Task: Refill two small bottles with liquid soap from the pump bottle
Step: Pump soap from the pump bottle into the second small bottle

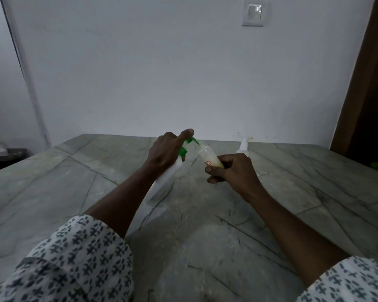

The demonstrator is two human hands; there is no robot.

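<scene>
A patterned left sleeve (74, 258) is nearest, its bare forearm reaching up to the left hand (166, 152). That hand grips the tilted white pump bottle (165, 182) at the neck, forefinger stretched over the green pump head (191, 141). The nozzle meets the mouth of a small bottle (206, 154), which is slanted and partly filled with pale liquid. The right hand (234, 171) holds it with curled fingers above the grey stone table (314, 192). Just behind the hand a second small bottle (243, 146) stands.
</scene>
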